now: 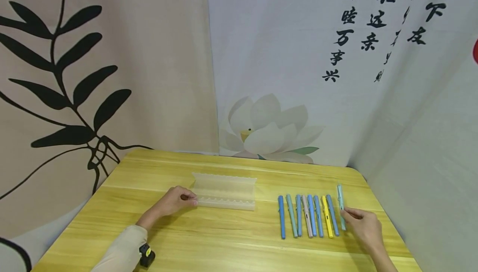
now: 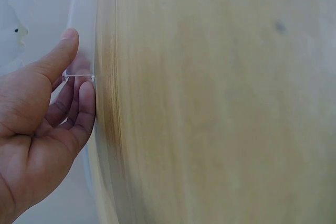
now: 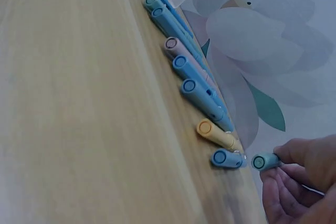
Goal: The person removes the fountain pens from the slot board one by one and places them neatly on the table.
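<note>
At the left of the table lies a clear plastic pen tray [image 1: 224, 189] with scalloped edges. My left hand [image 1: 177, 200] pinches its near left corner; in the left wrist view the thumb [image 2: 65, 51] rests on top of the plastic and the fingers are under it. On the right my right hand [image 1: 363, 224] pinches a light green pen [image 1: 340, 201] between thumb and fingers. That pen is at the right end of a row of pens, beside a blue pen [image 1: 332, 214]. In the right wrist view the green pen's [image 3: 261, 161] round end faces the camera.
The row also holds a yellow pen [image 1: 327, 217], a greyish-pink pen [image 1: 307, 216], another green pen [image 1: 291, 215] and several blue ones [image 1: 281, 217]. A printed cloth [image 1: 261, 56] hangs behind the wooden table [image 1: 224, 243]. A black device sits on the left wrist.
</note>
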Demonstrator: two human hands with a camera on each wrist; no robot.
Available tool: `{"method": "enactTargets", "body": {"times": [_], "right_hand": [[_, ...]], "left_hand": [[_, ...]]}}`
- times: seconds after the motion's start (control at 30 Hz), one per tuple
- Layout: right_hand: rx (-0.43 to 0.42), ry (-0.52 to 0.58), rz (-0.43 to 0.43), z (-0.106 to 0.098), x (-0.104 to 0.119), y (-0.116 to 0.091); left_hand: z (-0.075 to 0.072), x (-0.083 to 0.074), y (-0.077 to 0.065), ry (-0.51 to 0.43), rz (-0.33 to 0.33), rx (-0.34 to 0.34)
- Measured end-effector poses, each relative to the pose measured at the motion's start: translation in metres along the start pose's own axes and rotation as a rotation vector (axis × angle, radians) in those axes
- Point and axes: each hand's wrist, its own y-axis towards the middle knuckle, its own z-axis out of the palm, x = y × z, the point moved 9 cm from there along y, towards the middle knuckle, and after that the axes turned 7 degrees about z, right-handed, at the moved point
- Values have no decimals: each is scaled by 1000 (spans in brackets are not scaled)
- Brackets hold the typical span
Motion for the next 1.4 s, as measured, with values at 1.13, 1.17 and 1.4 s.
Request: {"method": "enactTargets", "body": {"times": [1.13,1.17,1.4], "right_hand": [[76,33,65,13,-24,4],[75,25,64,13,-24,5],[55,-29,10,7,-12,4]], "left_hand": [[3,2,1,-9,-9,-6],[2,2,0,-8,-9,-5],[2,2,-1,3,-11,3]]}}
